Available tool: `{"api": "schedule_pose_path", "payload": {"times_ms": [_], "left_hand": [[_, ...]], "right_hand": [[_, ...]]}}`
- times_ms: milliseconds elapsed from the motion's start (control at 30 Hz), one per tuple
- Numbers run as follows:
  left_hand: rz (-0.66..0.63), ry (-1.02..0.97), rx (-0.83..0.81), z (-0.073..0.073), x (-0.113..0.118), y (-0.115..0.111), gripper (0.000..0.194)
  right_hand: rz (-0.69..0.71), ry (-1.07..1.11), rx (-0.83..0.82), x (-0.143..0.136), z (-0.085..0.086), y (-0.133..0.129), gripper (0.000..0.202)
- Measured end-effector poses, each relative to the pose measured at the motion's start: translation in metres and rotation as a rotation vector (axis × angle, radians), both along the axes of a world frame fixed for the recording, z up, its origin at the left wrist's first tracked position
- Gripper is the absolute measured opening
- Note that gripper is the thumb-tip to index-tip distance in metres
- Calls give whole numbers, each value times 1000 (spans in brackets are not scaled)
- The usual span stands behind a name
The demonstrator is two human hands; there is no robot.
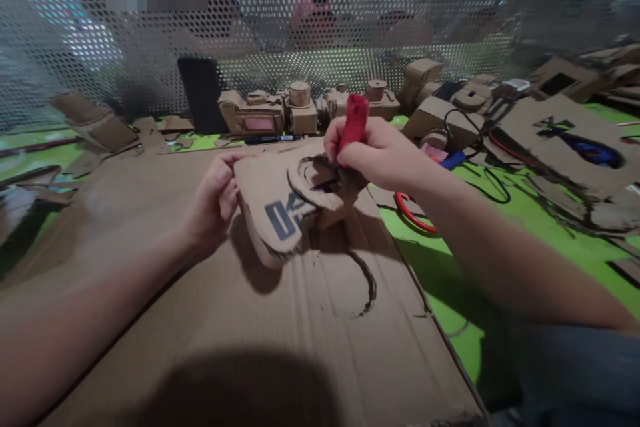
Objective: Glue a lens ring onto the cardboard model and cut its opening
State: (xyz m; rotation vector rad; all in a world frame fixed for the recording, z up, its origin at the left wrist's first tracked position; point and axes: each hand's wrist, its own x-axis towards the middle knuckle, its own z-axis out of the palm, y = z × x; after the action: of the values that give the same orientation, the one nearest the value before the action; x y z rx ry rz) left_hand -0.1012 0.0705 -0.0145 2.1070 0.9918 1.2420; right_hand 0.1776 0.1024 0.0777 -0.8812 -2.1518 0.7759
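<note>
My left hand point(217, 203) grips the left edge of a cardboard piece point(260, 190) with rounded corners and dark printed characters. A raised ring of cardboard point(315, 183) sits on its right part. In my right hand point(377, 153), a red-handled tool point(354, 123), perhaps a utility knife, is closed between thumb and fingers. Its lower end points down at the ring, and its tip is hidden. Beneath lies a large cardboard sheet point(240, 347) with a dark curved cut point(367, 277) in it.
Along the back stand several cardboard camera models point(255, 113), a dark phone-like slab point(200, 95) and a black marker point(270, 139). Red-handled pliers or a similar tool point(415, 213), cables and cardboard scraps lie on the green table point(425, 260) at right. Perforated metal mesh point(260, 20) rises behind.
</note>
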Motion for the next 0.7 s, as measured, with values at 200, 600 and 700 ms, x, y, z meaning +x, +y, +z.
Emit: {"api": "schedule_pose_path", "payload": {"times_ms": [200,600,700], "left_hand": [[-168,-21,39,1,12,-24,86],[-301,338,342,13,33,-35,76],[-288,346,353,13,32,-35,76]], "right_hand": [[71,-57,-17,-2,-6,-1,9],[100,-258,274,-3,-18,8,27],[157,-330,292,1,-20,13,33]]}}
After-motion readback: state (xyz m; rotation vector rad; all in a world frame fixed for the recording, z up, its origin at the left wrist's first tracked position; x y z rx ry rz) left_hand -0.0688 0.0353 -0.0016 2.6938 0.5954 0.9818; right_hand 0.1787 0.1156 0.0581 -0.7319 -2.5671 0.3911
